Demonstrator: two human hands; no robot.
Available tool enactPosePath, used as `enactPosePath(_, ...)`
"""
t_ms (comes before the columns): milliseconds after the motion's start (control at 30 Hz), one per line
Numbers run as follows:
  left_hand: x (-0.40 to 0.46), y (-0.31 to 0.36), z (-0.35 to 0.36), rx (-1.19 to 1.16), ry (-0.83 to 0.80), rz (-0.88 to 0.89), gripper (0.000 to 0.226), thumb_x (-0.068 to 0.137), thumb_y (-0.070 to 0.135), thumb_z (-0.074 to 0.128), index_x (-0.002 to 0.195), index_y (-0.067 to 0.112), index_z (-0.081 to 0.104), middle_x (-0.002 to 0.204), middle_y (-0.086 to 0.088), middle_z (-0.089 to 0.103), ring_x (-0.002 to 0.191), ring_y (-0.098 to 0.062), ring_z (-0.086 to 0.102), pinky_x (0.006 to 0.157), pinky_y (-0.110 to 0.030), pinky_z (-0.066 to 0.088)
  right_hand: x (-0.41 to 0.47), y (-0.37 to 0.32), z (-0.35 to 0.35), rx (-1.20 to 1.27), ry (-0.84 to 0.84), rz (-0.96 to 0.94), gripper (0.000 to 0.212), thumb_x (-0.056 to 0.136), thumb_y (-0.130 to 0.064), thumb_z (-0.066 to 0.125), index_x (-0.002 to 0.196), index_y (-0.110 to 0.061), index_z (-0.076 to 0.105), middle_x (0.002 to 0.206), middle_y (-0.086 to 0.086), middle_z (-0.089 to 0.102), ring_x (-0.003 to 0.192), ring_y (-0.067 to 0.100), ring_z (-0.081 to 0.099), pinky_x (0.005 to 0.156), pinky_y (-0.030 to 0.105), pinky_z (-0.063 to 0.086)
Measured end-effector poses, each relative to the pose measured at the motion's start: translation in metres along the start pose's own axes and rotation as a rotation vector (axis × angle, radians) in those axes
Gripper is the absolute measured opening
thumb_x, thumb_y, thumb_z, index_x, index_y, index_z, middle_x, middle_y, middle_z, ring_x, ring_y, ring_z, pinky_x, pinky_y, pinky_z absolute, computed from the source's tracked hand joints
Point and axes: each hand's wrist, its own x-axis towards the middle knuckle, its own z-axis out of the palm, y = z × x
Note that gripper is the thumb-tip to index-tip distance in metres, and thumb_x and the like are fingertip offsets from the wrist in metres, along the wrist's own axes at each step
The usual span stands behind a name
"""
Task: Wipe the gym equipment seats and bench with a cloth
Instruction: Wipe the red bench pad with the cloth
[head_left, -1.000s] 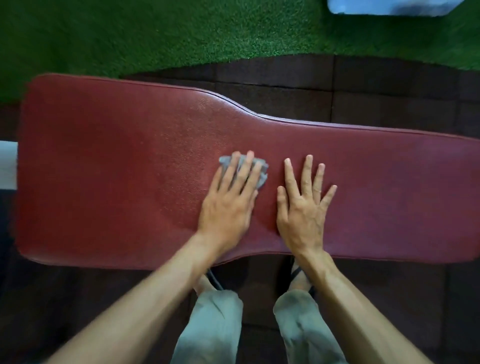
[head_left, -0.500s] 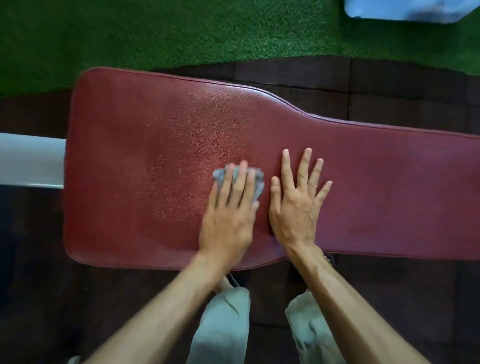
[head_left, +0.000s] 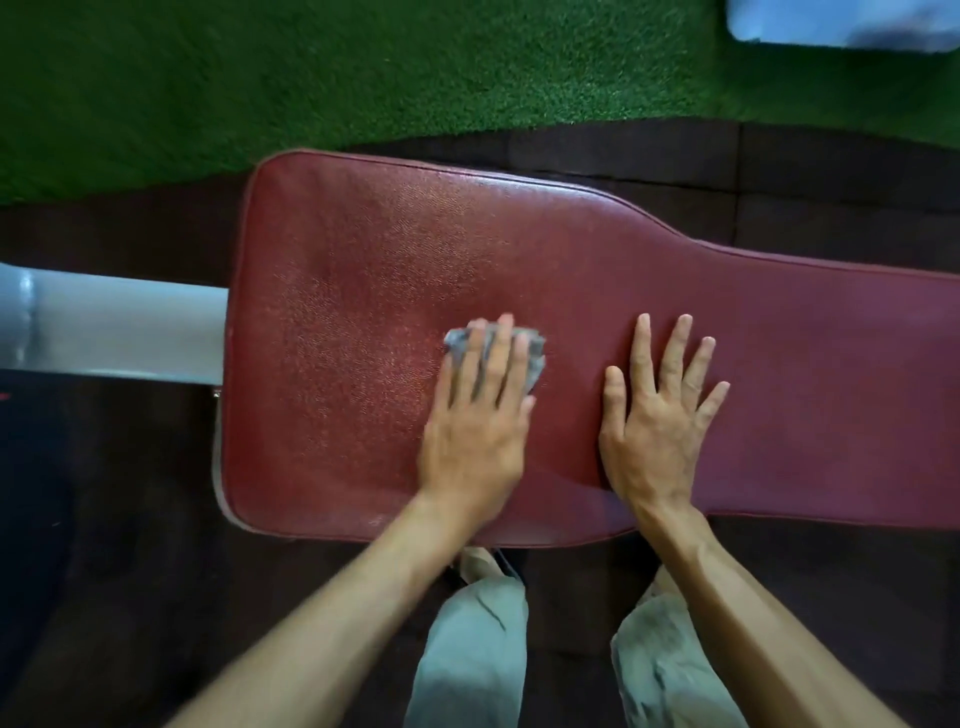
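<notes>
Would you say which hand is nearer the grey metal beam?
Left. The left hand presses the cloth nearer the beam; the right hand lies flat farther along the bench.

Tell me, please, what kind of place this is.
Probably a gym: a padded red bench, dark rubber floor tiles under it and green artificial turf beyond.

bench (head_left: 597, 291): dark-red textured pad, flat | cloth (head_left: 535, 358): grey, crumpled, on pad's wide end
</notes>
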Motion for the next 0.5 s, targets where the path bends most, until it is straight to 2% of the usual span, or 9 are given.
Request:
enactPosePath(67,0.062,-0.038,-0.012,0.060,0.028,0.042,0.057,0.104,0.025,0.029,0.159,0.012,0.018,0.166,-0.013,0.015,0.154,-0.033,0.013,0.126,-0.047,0.014,0.000,0.000,0.000,-0.005,0.006,0.007,0.059,0.101,-0.048,0.020,0.158,-0.032,0.007,0.167,0.002,-0.005,0.154,0.028,-0.009,0.120,0.062,-0.002)
enactPosePath(133,0.101,-0.102,-0.034,0.112,0.047,-0.131,0.057,0.105,0.026,0.023,0.160,0.013,0.013,0.167,-0.013,0.011,0.155,-0.033,0.009,0.127,-0.048,0.009,0.000,0.000,0.002,-0.011,0.011,0.010,0.060,0.101,-0.048,0.020,0.157,-0.033,0.006,0.167,0.002,-0.006,0.154,0.027,-0.010,0.120,0.061,-0.004)
enactPosePath(200,0.094,-0.153,-0.052,0.136,0.102,-0.310,0.057,0.107,0.033,0.017,0.160,0.012,0.010,0.167,-0.014,0.008,0.155,-0.034,0.006,0.126,-0.049,0.007,-0.002,0.002,0.003,-0.008,0.008,0.011,0.060,0.101,-0.048,0.020,0.157,-0.034,0.005,0.167,0.000,-0.007,0.154,0.026,-0.011,0.120,0.060,-0.004)
enactPosePath(267,0.051,-0.159,-0.057,0.146,0.138,-0.352,0.057,0.109,0.033,0.017,0.159,0.007,0.009,0.167,-0.017,0.007,0.154,-0.037,0.006,0.125,-0.051,0.010,-0.001,0.002,0.001,0.004,-0.004,0.008,0.060,0.101,-0.048,0.021,0.157,-0.034,0.004,0.167,-0.001,-0.009,0.153,0.024,-0.013,0.121,0.059,-0.005)
enactPosePath(367,-0.027,-0.072,-0.025,0.115,0.089,-0.307,0.059,0.107,0.030,0.028,0.158,0.003,0.015,0.166,-0.019,0.009,0.154,-0.038,0.008,0.124,-0.053,0.016,-0.001,0.003,-0.003,0.029,-0.032,-0.008,0.060,0.101,-0.049,0.022,0.157,-0.034,0.006,0.167,-0.002,-0.009,0.153,0.022,-0.015,0.121,0.057,-0.006)
enactPosePath(433,-0.047,0.004,-0.001,0.053,0.033,-0.151,0.062,0.103,0.031,0.038,0.157,0.005,0.021,0.166,-0.016,0.013,0.154,-0.036,0.014,0.123,-0.052,0.020,-0.003,0.010,-0.008,0.037,-0.055,-0.047,0.059,0.101,-0.050,0.023,0.157,-0.035,0.009,0.167,-0.003,-0.007,0.153,0.021,-0.014,0.121,0.055,-0.006)
enactPosePath(500,-0.013,0.055,0.011,-0.017,0.028,0.029,0.060,0.102,0.031,0.041,0.156,0.009,0.027,0.165,-0.014,0.019,0.153,-0.034,0.019,0.123,-0.049,0.022,-0.005,0.028,-0.014,0.022,-0.074,-0.047,0.059,0.100,-0.050,0.021,0.156,-0.037,0.011,0.167,-0.004,-0.006,0.154,0.020,-0.012,0.120,0.057,-0.005)
